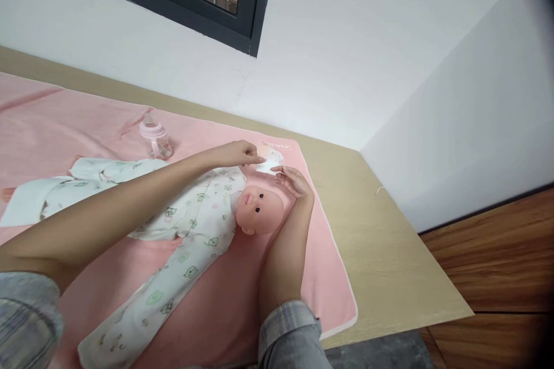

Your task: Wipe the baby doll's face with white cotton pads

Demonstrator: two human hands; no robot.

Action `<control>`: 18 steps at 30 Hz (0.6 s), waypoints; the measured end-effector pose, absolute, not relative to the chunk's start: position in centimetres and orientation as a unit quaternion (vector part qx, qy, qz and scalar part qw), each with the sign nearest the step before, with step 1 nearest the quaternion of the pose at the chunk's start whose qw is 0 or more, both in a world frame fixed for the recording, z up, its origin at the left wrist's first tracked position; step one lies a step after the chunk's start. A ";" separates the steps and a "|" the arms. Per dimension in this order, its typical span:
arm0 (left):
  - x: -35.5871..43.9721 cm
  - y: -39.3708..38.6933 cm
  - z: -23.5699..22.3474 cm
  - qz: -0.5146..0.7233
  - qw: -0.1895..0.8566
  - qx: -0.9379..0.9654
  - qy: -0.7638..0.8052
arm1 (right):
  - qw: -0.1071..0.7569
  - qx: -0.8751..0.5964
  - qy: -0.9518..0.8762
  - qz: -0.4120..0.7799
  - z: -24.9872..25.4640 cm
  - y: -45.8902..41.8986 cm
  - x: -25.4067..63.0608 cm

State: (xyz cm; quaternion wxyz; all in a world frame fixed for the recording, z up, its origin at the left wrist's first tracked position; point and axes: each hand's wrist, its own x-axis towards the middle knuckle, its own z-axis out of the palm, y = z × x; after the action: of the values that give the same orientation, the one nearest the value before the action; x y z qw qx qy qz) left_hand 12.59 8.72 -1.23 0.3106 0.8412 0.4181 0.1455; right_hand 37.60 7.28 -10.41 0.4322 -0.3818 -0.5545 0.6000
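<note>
A baby doll (259, 210) in a white patterned outfit (203, 207) lies on its back on a pink blanket (225, 294), its head toward the right. Beyond the head, my left hand (238, 154) is closed, thumb and finger pinching a small piece of white cloth (265, 166). My right hand (296, 181) curves around the far side of the doll's head, with its fingertips closed at the cloth's right edge. Whether this cloth joins the doll's outfit I cannot tell. My left forearm crosses over the doll's body and hides part of it.
A pink-lidded baby bottle (156, 138) with a handle stands on the blanket behind the doll. The wooden tabletop (376, 242) shows beyond the blanket's right edge. White walls and a dark window frame (246, 17) border the back; wood-grain panels (497, 259) stand at right.
</note>
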 end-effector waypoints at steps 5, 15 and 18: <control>11.2 6.9 -1.1 0.240 0.368 0.796 0.417 | 0.378 -0.315 -0.631 0.599 -6.4 5.3 37.1; 11.2 3.3 0.0 0.152 0.526 0.793 0.266 | 0.250 -0.288 -0.792 0.476 0.4 0.9 34.6; 10.8 3.1 -0.4 0.175 0.481 0.821 0.253 | 0.246 -0.272 -0.795 0.483 1.3 0.0 34.0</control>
State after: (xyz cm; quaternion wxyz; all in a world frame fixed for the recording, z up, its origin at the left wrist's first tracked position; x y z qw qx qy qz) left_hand 10.81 3.13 -0.39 0.4815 0.8207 0.2533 0.1747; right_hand 34.00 0.04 1.34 0.2462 -0.2720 -0.7949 0.4834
